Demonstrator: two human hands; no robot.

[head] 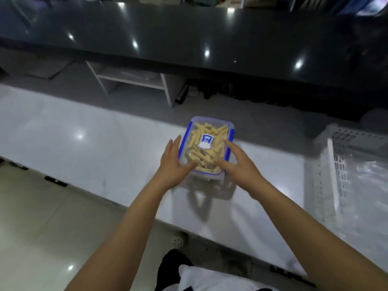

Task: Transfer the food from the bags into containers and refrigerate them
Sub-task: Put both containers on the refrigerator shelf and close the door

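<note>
A clear plastic container (206,131) with blue side clips and a white-and-blue label on its lid stands on the white counter (84,139). It is full of pale yellow food sticks. My left hand (172,162) lies against its left near side, fingers straight and thumb on the lid's near edge. My right hand (237,162) rests on its right near corner, fingers spread over the lid and the right clip. Both hands touch the container at once. The lid is on.
A white perforated basket (336,164) holding crinkled clear plastic bags (369,181) sits at the counter's right end. A dark glossy counter (189,34) runs across the back, with white shelving (130,80) below it. Tiled floor lies at lower left.
</note>
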